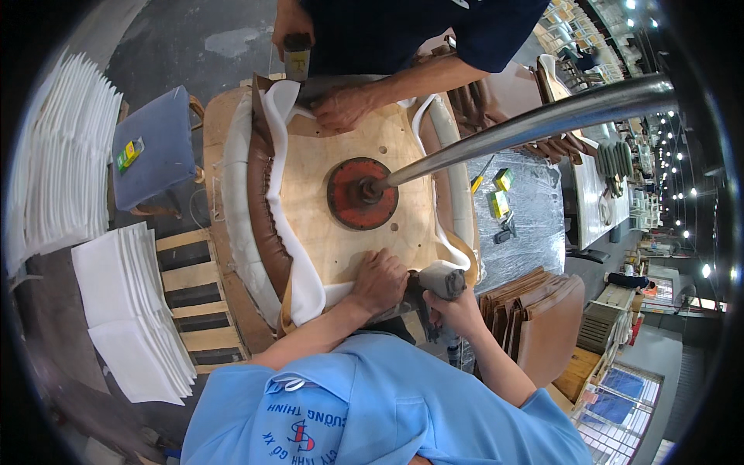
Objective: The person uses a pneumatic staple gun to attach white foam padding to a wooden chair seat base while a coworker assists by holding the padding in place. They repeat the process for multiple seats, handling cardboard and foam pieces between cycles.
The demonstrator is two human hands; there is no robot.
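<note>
Our blue shirt [380,395] lay nearest; beyond, the wooden panel [308,174] sat under a metal pole [527,128] with a red disc [342,203], apparently to keep it still. Our left hand [380,280] curled at its edge, grip unclear; our right hand [459,312] clenched a staple gun [442,279].

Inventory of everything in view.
Panel: 1, pale wood, centre
Cover strips: 2, brown, panel sides
Padding: uncounted, white, panel edges
Disc: 1, red, on panel
Pole: 1, silver, upper right
Gun tools: 2, grey, near, far edges
Stool: 1, blue, left
Table: 1, grey, right
Slim tool: 1, yellow, table
Boxes: 3, yellow-green, stool and table
Sheet stacks: 2, white, left
Pallet: 1, pale wood, left
Leatherlike pieces: many, brown, right
Lights: many, white, right
Other person's hands: 2, bare, top
Left hand: 1, bare, panel edge
Right hand: 1, bare, holding tool
Shirt: 1, light blue, bottom
</note>
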